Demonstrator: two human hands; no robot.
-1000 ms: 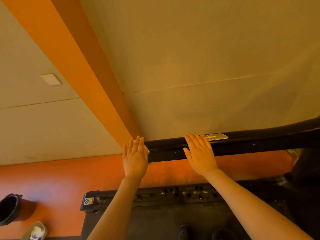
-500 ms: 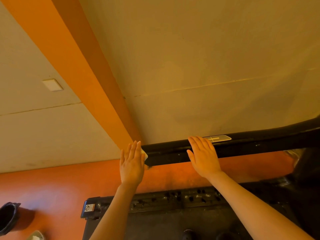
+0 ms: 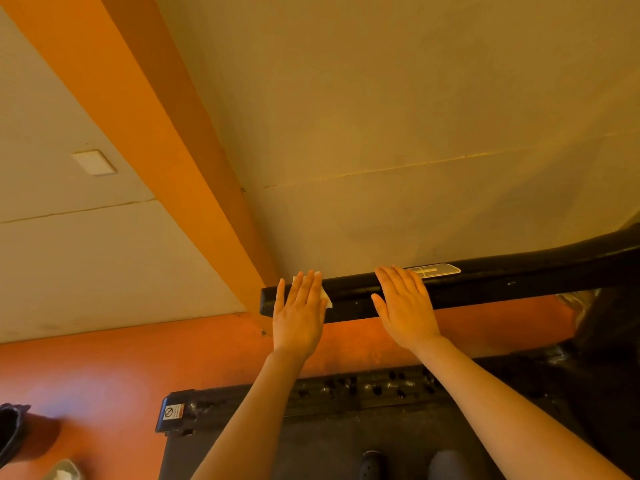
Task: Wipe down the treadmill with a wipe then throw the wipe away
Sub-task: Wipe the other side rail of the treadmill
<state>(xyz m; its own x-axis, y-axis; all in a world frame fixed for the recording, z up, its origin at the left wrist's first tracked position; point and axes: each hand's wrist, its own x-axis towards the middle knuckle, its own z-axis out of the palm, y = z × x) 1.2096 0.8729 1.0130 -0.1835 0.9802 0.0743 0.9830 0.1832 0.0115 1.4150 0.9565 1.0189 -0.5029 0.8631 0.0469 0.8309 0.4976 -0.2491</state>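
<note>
Both hands lie flat and open on the black bar, with the fingers straight and close together. The left hand [image 3: 300,315] presses a white wipe [image 3: 325,299] against the treadmill's black bar [image 3: 485,289], near its left end. Only small white corners of the wipe show, one past the fingertips and one beside the index finger; the rest is hidden under the palm. The fingers do not curl around the wipe, they hold it down by pressing.

The right hand [image 3: 407,306] rests on the same bar, a little to the right, apart from the left hand. Its fingers touch the top of the bar, just beside a pale sticker [image 3: 436,270] there. It holds nothing.

Below the arms I see the dark front of the treadmill base [image 3: 346,393], with a small warning label [image 3: 173,411] on its left corner. It stands on an orange floor [image 3: 104,375]. At the far left edge there is a dark bin [image 3: 10,431]. Behind the bar is a beige wall [image 3: 381,133] with an orange stripe [image 3: 138,116].
</note>
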